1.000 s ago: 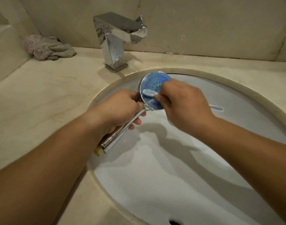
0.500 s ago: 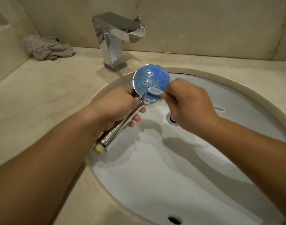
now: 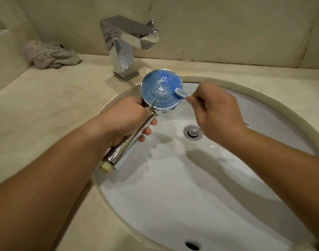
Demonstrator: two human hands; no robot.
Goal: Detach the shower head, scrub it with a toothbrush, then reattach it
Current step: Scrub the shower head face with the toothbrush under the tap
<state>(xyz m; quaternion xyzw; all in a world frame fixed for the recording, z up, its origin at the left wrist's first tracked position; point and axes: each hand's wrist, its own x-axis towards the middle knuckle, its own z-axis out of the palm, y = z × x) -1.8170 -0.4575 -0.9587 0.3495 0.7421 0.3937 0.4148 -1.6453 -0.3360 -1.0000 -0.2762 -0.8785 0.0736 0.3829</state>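
A: What have the hands got?

B: The left hand [image 3: 126, 120] wraps the chrome handle of the shower head [image 3: 161, 88]; the right hand [image 3: 214, 113] pinches the toothbrush [image 3: 180, 92], bristles at the blue face's four o'clock edge.

A: Handling?

B: Rigid, probably wet and slippery; best gripped mid-handle.

A: The sink [image 3: 173, 187]?

B: Beneath them, holding only droplets; drain [image 3: 192, 132] at five o'clock from the head.

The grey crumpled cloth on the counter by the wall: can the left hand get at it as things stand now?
Probably not at once. The grey crumpled cloth lies in the open with nothing in front of it, but the left hand grips the chrome shower head with the blue face.
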